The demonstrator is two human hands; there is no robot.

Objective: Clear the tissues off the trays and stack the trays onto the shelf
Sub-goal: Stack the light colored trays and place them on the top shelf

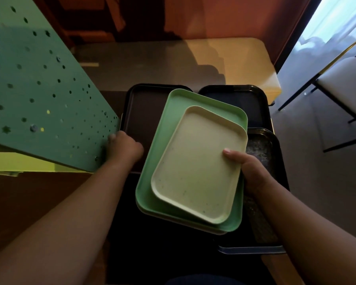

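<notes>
Right hand (pixel 249 171) alone pinches the cream tray (pixel 197 163) and green tray (pixel 173 112) above dark trays, left hand (pixel 123 146) curled at the perforated panel (pixel 39 89), so the one-sided stack could tip and slide off

No readable text, labels, brands or numbers anywhere in view. The cream tray (pixel 197 163) and green tray (pixel 169 128) in the middle of the frame carry only specks, no print. The green perforated panel (pixel 39 89) at upper left shows only round and star-shaped holes, no lettering. The dark trays (pixel 144 112) behind them are plain.
</notes>
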